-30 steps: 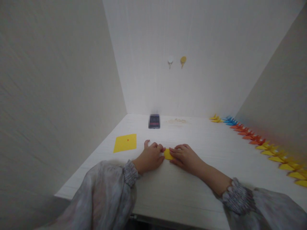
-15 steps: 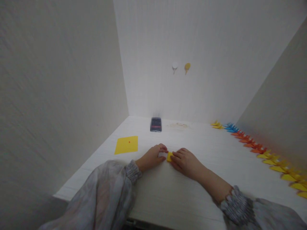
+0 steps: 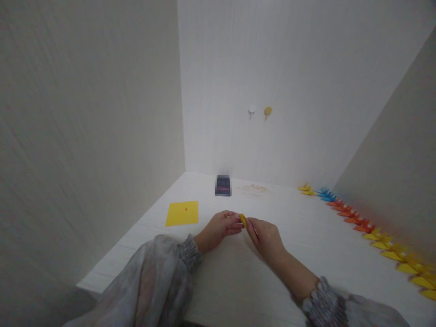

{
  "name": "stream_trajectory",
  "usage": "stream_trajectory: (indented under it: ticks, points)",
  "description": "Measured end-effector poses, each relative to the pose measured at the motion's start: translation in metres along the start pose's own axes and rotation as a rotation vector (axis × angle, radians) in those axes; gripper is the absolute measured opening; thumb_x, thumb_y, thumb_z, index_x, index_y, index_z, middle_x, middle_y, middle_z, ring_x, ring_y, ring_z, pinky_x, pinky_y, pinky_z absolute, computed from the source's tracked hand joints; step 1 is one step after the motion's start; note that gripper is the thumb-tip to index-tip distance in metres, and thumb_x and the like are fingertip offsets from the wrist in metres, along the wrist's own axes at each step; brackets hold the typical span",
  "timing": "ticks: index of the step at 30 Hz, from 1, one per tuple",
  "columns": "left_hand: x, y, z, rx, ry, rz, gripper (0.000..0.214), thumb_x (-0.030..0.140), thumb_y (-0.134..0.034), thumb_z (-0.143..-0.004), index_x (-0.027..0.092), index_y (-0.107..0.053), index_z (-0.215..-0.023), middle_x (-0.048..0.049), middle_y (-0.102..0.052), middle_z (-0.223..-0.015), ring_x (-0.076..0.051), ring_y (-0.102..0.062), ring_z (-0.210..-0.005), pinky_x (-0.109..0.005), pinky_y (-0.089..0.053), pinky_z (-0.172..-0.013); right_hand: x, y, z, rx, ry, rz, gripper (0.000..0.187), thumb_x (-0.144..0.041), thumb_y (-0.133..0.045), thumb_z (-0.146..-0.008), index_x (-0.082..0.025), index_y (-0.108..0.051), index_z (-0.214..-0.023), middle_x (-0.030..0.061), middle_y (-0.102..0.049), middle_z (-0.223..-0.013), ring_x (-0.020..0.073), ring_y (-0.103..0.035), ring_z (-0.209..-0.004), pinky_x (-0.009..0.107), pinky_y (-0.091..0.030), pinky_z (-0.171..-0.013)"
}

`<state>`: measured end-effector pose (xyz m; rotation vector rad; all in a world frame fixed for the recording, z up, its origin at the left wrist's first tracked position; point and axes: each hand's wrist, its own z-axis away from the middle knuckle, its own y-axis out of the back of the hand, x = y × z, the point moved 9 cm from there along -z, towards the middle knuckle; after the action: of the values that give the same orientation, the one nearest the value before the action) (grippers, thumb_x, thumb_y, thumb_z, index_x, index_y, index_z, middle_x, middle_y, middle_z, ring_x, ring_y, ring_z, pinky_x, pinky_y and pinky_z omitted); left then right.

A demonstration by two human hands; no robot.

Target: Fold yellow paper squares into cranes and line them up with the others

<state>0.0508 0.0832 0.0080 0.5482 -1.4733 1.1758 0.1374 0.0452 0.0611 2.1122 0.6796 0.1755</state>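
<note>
A small folded piece of yellow paper [image 3: 243,220] is held up between my two hands, seen nearly edge-on. My right hand [image 3: 266,235] pinches it from the right, thumb and fingers closed on its lower right edge. On the other side, my left hand [image 3: 223,229] has its fingertips at the paper's left edge, with the thumb and fingers drawn together. To the left of my hands, a flat yellow square sheet [image 3: 180,214] with a small orange dot [image 3: 186,209] lies on the white table [image 3: 272,290].
A dark blurred-out rectangle [image 3: 223,186] sits near the back wall. Folded paper figures line the right side: yellow [image 3: 307,190], blue [image 3: 326,195], orange [image 3: 350,215] and more yellow [image 3: 395,252]. Two hooks, one white [image 3: 252,110] and one yellow [image 3: 268,111], are on the back wall.
The folded yellow paper has been lifted and turned from lying flat to nearly edge-on. My left fingers have closed in to its left edge. The view has tilted up slightly.
</note>
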Motion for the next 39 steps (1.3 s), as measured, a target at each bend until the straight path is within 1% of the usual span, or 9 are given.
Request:
stream_trajectory:
  ticks: [6, 15, 19, 21, 24, 29, 32, 35, 39]
  points:
    - [0.006, 0.008, 0.003, 0.006, -0.02, 0.102, 0.023, 0.031, -0.057, -0.074, 0.011, -0.054, -0.085, -0.0091, -0.061, -0.092, -0.012, -0.061, -0.077, -0.025, -0.046, -0.073, -0.012, 0.011, 0.001, 0.096, 0.067, -0.178, 0.026, -0.021, -0.036, -0.086, -0.015, -0.059, -0.097, 0.0074, -0.067, -0.087, 0.0156, -0.062, -0.077, 0.027, -0.047, -0.071]
    - [0.011, 0.008, 0.005, 0.025, -0.044, 0.121, 0.018, 0.025, -0.058, -0.073, 0.012, -0.058, -0.085, -0.0067, -0.063, -0.088, -0.011, -0.06, -0.078, -0.025, -0.044, -0.08, 0.0, 0.008, 0.002, 0.051, -0.002, -0.375, 0.028, -0.024, -0.036, -0.087, -0.02, -0.056, -0.107, 0.0062, -0.063, -0.104, 0.0163, -0.059, -0.093, 0.03, -0.047, -0.081]
    - [0.008, 0.009, 0.002, 0.009, -0.051, 0.08, 0.017, 0.017, -0.056, -0.07, 0.011, -0.059, -0.086, -0.0056, -0.064, -0.083, -0.011, -0.06, -0.075, -0.025, -0.044, -0.077, 0.008, 0.009, 0.004, 0.088, -0.068, -0.401, 0.028, -0.025, -0.035, -0.087, -0.018, -0.058, -0.1, 0.0072, -0.066, -0.097, 0.0165, -0.062, -0.085, 0.029, -0.05, -0.075]
    - [0.004, 0.011, 0.0, 0.024, -0.041, 0.017, 0.017, 0.013, -0.056, -0.067, 0.011, -0.059, -0.084, -0.0043, -0.064, -0.078, -0.011, -0.06, -0.071, -0.025, -0.044, -0.072, 0.011, 0.011, 0.006, 0.116, -0.103, -0.401, 0.026, -0.026, -0.036, -0.086, -0.018, -0.058, -0.098, 0.0077, -0.066, -0.093, 0.0169, -0.062, -0.081, 0.028, -0.051, -0.07]
    - [-0.001, 0.015, -0.003, 0.058, -0.03, -0.106, 0.015, 0.014, -0.057, -0.064, 0.01, -0.06, -0.078, -0.0016, -0.062, -0.068, -0.01, -0.058, -0.062, -0.024, -0.043, -0.065, 0.013, 0.007, 0.005, 0.101, -0.138, -0.435, 0.023, -0.027, -0.039, -0.084, -0.018, -0.057, -0.095, 0.0071, -0.066, -0.087, 0.0163, -0.062, -0.072, 0.026, -0.051, -0.061]
    - [-0.008, 0.011, -0.005, 0.007, -0.011, -0.303, 0.017, 0.019, -0.058, -0.063, 0.011, -0.062, -0.078, -0.0023, -0.064, -0.069, -0.011, -0.056, -0.059, -0.024, -0.04, -0.058, 0.032, -0.011, 0.004, 0.065, -0.342, -0.683, 0.018, -0.029, -0.053, -0.073, -0.017, -0.056, -0.086, 0.0052, -0.065, -0.076, 0.016, -0.061, -0.066, 0.027, -0.05, -0.06]
    - [-0.01, 0.009, -0.004, -0.017, 0.0, -0.332, 0.019, 0.02, -0.06, -0.062, 0.012, -0.063, -0.078, -0.0016, -0.064, -0.069, -0.011, -0.056, -0.059, -0.024, -0.04, -0.059, 0.039, -0.033, 0.006, -0.032, -0.437, -0.87, 0.019, -0.03, -0.056, -0.069, -0.017, -0.055, -0.083, 0.0022, -0.062, -0.067, 0.0154, -0.059, -0.059, 0.026, -0.048, -0.053]
    - [-0.009, 0.012, -0.004, 0.011, 0.0, -0.342, 0.019, 0.019, -0.058, -0.062, 0.013, -0.062, -0.08, -0.0007, -0.064, -0.068, -0.011, -0.056, -0.06, -0.024, -0.04, -0.06, 0.039, -0.044, 0.009, -0.111, -0.453, -0.935, 0.013, -0.028, -0.054, -0.07, -0.017, -0.056, -0.076, 0.0014, -0.062, -0.064, 0.0147, -0.058, -0.058, 0.025, -0.047, -0.051]
    - [-0.006, 0.015, -0.005, 0.041, -0.029, -0.394, 0.019, 0.019, -0.054, -0.065, 0.013, -0.061, -0.081, -0.0004, -0.062, -0.068, -0.011, -0.055, -0.06, -0.024, -0.039, -0.059, 0.036, -0.04, 0.009, -0.111, -0.404, -0.893, 0.013, -0.027, -0.05, -0.073, -0.017, -0.058, -0.077, 0.0025, -0.063, -0.069, 0.0152, -0.059, -0.062, 0.026, -0.048, -0.055]
